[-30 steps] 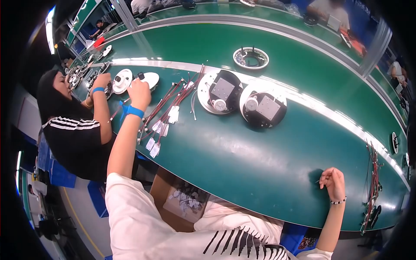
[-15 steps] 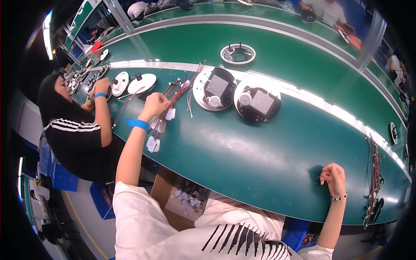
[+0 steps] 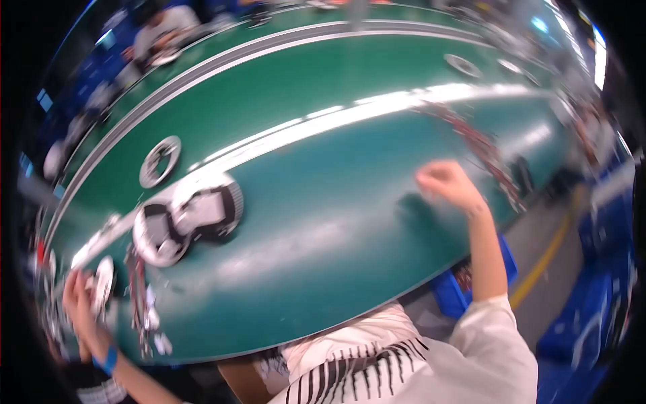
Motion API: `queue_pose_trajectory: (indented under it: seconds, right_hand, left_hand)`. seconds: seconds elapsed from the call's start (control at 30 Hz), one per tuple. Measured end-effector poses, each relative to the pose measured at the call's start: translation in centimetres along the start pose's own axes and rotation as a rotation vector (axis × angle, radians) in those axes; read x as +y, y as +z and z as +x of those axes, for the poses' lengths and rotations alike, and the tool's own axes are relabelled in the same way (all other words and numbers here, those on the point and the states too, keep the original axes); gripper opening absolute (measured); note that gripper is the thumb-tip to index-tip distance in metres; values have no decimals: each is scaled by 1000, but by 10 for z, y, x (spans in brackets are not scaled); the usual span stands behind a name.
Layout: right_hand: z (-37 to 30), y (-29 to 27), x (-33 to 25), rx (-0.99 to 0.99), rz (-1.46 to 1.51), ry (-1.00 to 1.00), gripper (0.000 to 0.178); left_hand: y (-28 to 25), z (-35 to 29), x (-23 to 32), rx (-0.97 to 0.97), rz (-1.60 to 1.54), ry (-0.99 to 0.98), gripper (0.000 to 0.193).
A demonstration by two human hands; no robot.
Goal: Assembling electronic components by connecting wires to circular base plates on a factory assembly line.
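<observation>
At the far left my left hand [image 3: 79,304], with a blue wristband, is beside a white disc-shaped part [image 3: 103,284]. Blur hides whether its fingers touch or hold the disc. My right hand [image 3: 445,183] hovers over the right part of the green table, its fingers curled in toward the thumb. Whether something small is in them is too smeared to see. Two round white-and-black units with metal plates, the left unit [image 3: 160,236] and the right unit [image 3: 208,207], sit side by side. Red cables with small white cards [image 3: 153,318] lie between them and my left arm.
A white ring [image 3: 161,161] rests beyond the pale strip, and another ring [image 3: 462,65] is farther right. A bundle of red wires [image 3: 481,145] lies beyond my right hand. A blue bin [image 3: 454,296] stands below the table edge. A striped dark sleeve [image 3: 101,394] shows at lower left.
The view has swung to the right and blurred. My left hand has left the red cables and moved further left to the white discs. My right hand stays curled above the table.
</observation>
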State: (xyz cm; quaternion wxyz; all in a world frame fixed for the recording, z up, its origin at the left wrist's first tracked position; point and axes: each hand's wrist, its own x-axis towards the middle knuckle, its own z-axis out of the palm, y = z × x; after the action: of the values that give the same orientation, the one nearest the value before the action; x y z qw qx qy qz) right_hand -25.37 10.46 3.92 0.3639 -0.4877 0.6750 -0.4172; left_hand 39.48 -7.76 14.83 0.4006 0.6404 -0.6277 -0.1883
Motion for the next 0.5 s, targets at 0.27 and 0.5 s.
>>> queue_pose_trajectory:
  seconds: [0.27, 0.5]
  right_hand:
    - [-7, -162, 104, 797, -1274, 210, 23]
    - [-21, -120, 79, 670, -1160, 20, 12]
  left_hand:
    - [69, -38, 69, -85, -368, 240, 20]
    - [88, -60, 86, -128, -287, 242, 17]
